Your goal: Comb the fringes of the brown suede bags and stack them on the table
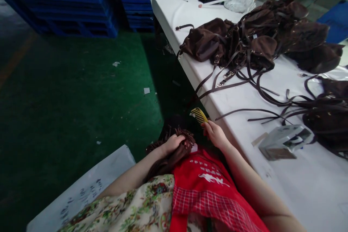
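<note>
My left hand (172,144) is closed round a bundle of dark brown fringe (181,137) that belongs to a brown suede piece lying on my lap. My right hand (215,133) pinches the handle of a yellow comb (199,115), whose teeth point down and left, just above and to the right of the fringe. Both hands are below the edge of the white table (244,90), over my red apron (206,188).
A heap of brown suede bags with long straps (255,40) covers the table's middle and right. A small grey box-like device (284,141) lies near my right arm. Blue pallets (62,3) stand on the green floor (67,90). A white sheet (89,188) lies at lower left.
</note>
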Motion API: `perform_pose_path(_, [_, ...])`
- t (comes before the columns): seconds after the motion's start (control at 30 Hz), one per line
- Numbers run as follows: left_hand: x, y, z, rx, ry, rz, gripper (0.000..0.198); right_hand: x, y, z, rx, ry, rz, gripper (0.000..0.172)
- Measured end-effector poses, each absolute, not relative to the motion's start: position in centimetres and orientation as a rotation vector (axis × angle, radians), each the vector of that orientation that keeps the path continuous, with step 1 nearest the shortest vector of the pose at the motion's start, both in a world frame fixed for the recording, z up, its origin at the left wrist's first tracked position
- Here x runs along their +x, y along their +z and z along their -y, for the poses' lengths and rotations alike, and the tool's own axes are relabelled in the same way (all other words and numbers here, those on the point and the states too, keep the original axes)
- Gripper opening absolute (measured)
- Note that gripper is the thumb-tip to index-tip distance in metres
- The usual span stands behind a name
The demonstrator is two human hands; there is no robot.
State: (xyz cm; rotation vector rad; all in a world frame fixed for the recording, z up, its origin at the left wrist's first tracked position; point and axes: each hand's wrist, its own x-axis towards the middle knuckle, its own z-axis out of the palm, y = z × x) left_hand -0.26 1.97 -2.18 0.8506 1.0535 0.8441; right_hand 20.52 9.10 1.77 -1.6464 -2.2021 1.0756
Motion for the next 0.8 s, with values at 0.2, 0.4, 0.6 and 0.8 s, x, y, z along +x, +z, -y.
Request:
perform_pose_path(0.2, [0.0, -2.1, -1.8, 0.658, 0.885, -0.819, 0.049, 19.0, 4.1, -3.7, -1.349, 0.85, 2.507, 0.031])
perform_pose_path(0.4, [0.5, -1.9, -1.6, 0.624, 0.825, -0.693, 0.048, 18.8, 3.3, -3.9, -1.461, 0.72, 2.419, 0.03])
perform_pose_path(0.6, [0.6, -1.3, -1.1, 0.921, 0.77, -0.779, 0.036, 19.9, 4.6, -4.5, -1.421, 0.824, 2.395, 0.032])
perform_pose_path(0.8, [1.3, -0.6, -1.0, 1.047, 0.79, -0.775, 0.04, 19.1, 3.2, -2.9, -1.433, 0.629, 2.838, 0.019])
